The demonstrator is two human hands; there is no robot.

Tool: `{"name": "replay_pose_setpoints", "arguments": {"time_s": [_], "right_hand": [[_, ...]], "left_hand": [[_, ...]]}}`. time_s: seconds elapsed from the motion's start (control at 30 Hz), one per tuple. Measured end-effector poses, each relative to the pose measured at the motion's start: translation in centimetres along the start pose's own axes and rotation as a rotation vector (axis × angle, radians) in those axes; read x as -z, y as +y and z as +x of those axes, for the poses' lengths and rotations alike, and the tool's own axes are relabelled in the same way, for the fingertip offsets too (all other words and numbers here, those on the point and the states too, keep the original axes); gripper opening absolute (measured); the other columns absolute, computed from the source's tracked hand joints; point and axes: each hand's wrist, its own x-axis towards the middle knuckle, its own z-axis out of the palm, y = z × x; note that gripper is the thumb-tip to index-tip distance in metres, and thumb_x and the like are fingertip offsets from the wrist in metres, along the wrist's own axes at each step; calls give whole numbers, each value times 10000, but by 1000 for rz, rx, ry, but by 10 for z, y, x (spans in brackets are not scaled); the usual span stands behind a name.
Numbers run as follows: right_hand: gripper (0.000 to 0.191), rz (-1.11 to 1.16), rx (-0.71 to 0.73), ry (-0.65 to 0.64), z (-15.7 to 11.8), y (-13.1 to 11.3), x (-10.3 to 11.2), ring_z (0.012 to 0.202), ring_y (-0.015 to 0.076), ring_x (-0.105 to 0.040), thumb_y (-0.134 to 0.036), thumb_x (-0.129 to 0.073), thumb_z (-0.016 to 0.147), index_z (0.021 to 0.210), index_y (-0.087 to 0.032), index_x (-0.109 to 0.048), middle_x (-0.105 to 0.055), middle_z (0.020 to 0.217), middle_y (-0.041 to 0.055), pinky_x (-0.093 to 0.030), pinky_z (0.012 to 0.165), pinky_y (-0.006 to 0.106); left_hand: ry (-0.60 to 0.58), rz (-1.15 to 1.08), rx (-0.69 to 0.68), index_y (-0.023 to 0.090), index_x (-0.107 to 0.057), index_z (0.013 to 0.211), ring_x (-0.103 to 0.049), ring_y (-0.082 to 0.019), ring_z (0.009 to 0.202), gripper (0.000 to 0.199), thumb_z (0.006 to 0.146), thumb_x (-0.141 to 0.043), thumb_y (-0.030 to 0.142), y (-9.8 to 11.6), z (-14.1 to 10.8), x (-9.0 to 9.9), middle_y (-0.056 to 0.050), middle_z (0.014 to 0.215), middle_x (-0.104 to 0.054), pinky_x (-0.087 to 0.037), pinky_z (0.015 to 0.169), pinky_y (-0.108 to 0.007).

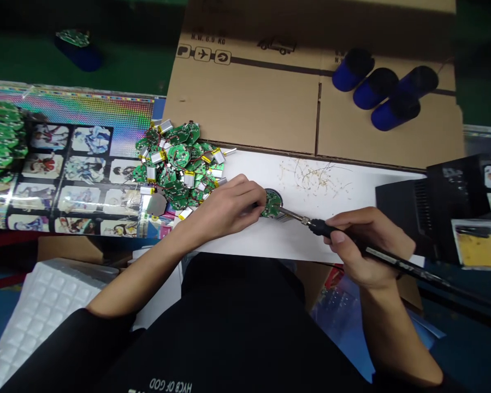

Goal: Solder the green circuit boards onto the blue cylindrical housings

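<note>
A round green circuit board [273, 203] sits in a dark round rim on the white work surface. My right hand [370, 243] is closed around the black handle of a soldering iron [319, 227], whose tip reaches the board's right side. At the board's left edge, my left hand [239, 204] is closed with fingers bent together. What those fingers pinch is hidden. Left of that hand lies a heap of green circuit boards [179, 156] with small silver batteries and thin wires.
Cardboard [245, 101] spans the back, with several blue-and-black cylinders [396, 111] on its right. Wire scraps [317, 176] litter the white sheet [249, 243]. A black box [404, 210] and a yellow sponge [477, 248] are at right. More boards [1, 136] are stacked far left on printed film.
</note>
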Motion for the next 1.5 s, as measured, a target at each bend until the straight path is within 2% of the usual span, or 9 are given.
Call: {"name": "replay_pose_setpoints", "arguments": {"time_s": [0.43, 0.73, 1.5], "right_hand": [[65, -92, 47, -75, 7, -5, -4, 515, 135, -703, -258, -796, 862, 915, -248, -761, -765, 677, -22, -522, 472, 220], [59, -95, 54, -82, 8, -6, -7, 494, 111, -685, -224, -776, 845, 896, -245, -756, -753, 652, -42, -510, 469, 187], [39, -97, 46, -81, 11, -12, -9, 462, 138, -667, -249, -775, 826, 854, -252, -748, -759, 634, -31, -511, 434, 232]], "left_hand": [[-1, 18, -4, 192, -634, 1002, -651, -212, 998, 122, 1079, -543, 164, 2, 3, 1, -70, 1045, -757, -529, 916, -365], [-4, 7, -3, 199, -632, 1009, -659, -216, 1015, 111, 1081, -550, 177, 1, 2, 2, -69, 1053, -754, -529, 927, -370], [-6, 43, -2, 192, -641, 998, -657, -213, 997, 140, 1083, -530, 174, 3, 3, 2, -75, 1051, -763, -538, 910, -364]]}}
